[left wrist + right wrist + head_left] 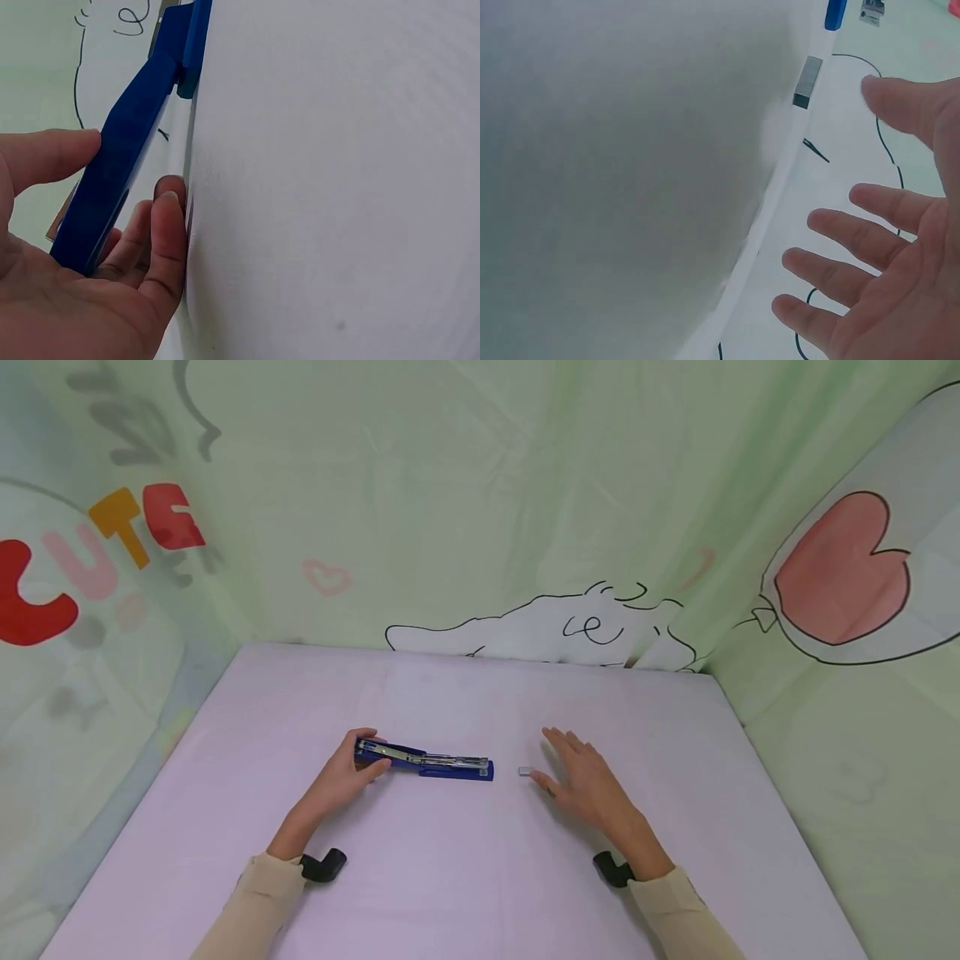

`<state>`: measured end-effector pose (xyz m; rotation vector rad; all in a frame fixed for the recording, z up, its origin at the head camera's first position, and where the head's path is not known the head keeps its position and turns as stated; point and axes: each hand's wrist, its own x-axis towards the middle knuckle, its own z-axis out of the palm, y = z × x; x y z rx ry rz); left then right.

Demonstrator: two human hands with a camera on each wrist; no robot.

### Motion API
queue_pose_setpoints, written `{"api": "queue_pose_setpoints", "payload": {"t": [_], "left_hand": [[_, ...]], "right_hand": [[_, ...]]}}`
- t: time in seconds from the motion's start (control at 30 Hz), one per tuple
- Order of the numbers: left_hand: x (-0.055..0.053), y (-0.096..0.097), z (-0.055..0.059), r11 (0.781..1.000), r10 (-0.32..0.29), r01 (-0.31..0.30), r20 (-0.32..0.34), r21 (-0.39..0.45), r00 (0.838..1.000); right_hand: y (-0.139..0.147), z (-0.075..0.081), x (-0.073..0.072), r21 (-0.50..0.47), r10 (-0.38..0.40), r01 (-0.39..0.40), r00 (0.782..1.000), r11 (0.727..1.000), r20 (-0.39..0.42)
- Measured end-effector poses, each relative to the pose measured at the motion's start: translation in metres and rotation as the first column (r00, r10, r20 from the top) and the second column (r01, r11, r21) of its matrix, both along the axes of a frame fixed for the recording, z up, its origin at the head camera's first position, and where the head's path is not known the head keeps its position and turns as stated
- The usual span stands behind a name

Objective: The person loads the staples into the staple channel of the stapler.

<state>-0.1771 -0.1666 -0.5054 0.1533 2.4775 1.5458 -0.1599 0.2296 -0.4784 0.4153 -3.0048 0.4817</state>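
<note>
A blue stapler point(455, 772) lies folded open left of centre, its metal staple channel showing along the top. My left hand point(347, 781) grips its left end, thumb on the near side and fingers on the far side. In the left wrist view the thumb presses the stapler's blue cover point(124, 142), which slants up from the table. A short grey strip of staples point(808, 82) rests on the table to the right of the stapler. Beside it hovers my right hand point(591, 783), fingers extended and apart, thumb tip right by the strip, holding nothing.
A pale lilac cloth covers the table point(450, 877). Printed green curtains point(450, 510) hang close around its back and sides. Each wrist wears a black camera mount, such as the left mount point(324, 865).
</note>
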Motion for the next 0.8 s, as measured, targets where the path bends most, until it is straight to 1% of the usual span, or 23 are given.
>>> {"api": "queue_pose_setpoints", "payload": {"t": [0.13, 0.27, 0.33, 0.47, 0.6, 0.8], "left_hand": [[0.0001, -0.001, -0.0009, 0.998, -0.027, 0.028, -0.004, 0.061, 1.0], [0.0, -0.0012, -0.0009, 0.998, -0.016, 0.015, 0.012, 0.06, 1.0], [-0.0002, -0.0015, -0.0007, 0.999, -0.01, 0.009, 0.018, 0.047, 1.0], [-0.0005, -0.0013, -0.0001, 0.999, 0.0, -0.001, 0.015, 0.035, 1.0], [-0.0011, -0.0011, 0.0, 0.999, -0.002, 0.001, 0.014, 0.032, 1.0], [-0.0014, -0.0004, 0.0001, 1.0, -0.005, 0.004, 0.023, 0.027, 1.0]], "right_hand": [[-0.0001, -0.0011, 0.0, -0.059, 0.022, -0.022, 1.0, 0.998, -0.007], [-0.001, -0.0026, -0.0006, -0.093, 0.052, -0.055, 0.998, 0.994, -0.037], [-0.0016, -0.0035, -0.0012, -0.099, 0.053, -0.057, 0.997, 0.993, -0.047], [-0.003, -0.0046, -0.0021, -0.099, 0.031, -0.036, 0.998, 0.994, -0.052], [-0.0049, -0.0041, -0.0029, -0.108, 0.012, -0.017, 0.999, 0.994, -0.041], [-0.0065, -0.0051, -0.0047, -0.109, 0.011, -0.01, 1.0, 0.994, 0.009]]}}
